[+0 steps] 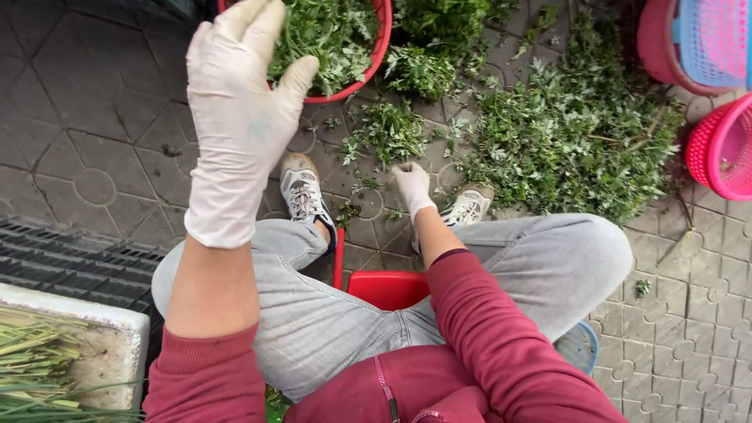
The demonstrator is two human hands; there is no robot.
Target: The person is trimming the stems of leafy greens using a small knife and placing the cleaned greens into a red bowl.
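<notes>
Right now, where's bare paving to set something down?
Bare paving lies left of the left hand, above the black grate. A smaller patch sits right of the knee. Crowded: greens pile, red basin, pink baskets. The right hand reaches down among scattered sprigs.

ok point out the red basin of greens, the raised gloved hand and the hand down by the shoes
red basin (379, 48), head view, on its right rim
left hand (235, 117), head view, on the back of the glove
right hand (412, 185), head view, on the gloved knuckles near the paving

Soft, even daylight, faint shadows, slight motion blur on the raised left hand (239, 117).
</notes>
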